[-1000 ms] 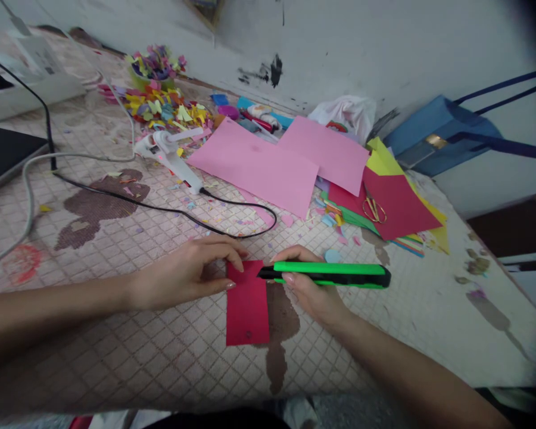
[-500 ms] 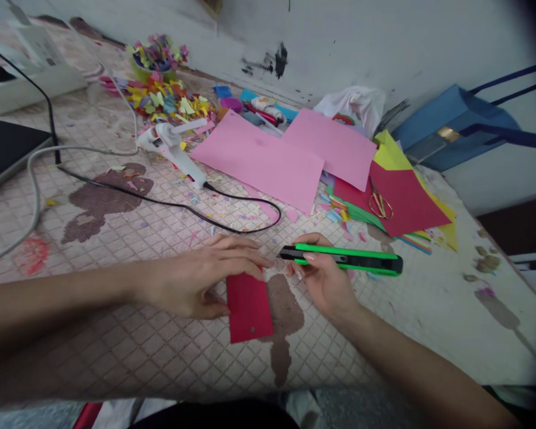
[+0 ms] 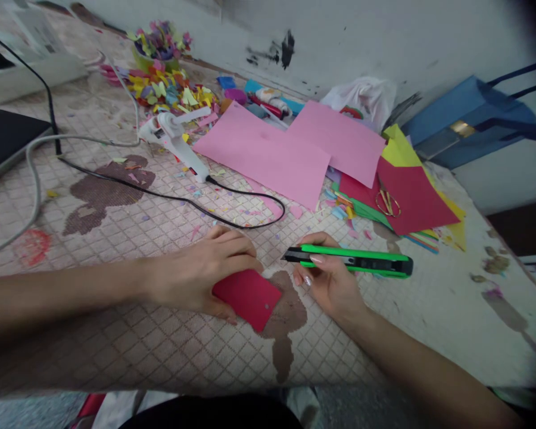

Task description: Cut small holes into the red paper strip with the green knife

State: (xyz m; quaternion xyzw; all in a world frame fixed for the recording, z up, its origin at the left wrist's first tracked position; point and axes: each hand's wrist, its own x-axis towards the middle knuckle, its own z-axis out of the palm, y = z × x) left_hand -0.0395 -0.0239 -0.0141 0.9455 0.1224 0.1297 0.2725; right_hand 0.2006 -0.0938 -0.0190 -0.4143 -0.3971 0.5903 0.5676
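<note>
A small red card (image 3: 249,298) with a tiny hole near its right end lies tilted on the quilted tablecloth. My left hand (image 3: 205,271) is curled over its upper left part, thumb at the lower edge and fingers at the upper edge. To the right, my right hand (image 3: 333,280) grips a green and black utility knife (image 3: 375,262), its tip pointing left. The knife and the card are apart. The card's far end is hidden under my left hand.
Behind the hands lie a white glue gun (image 3: 176,143) with its black cord, pink sheets (image 3: 263,152), red paper (image 3: 417,199) with gold scissors (image 3: 388,202), and many paper cutouts (image 3: 174,89). A blue bag (image 3: 464,128) stands at the right.
The red card has turned, its near end swinging to the right, and my left hand has curled further over it. My right hand still holds the knife in nearly the same place.
</note>
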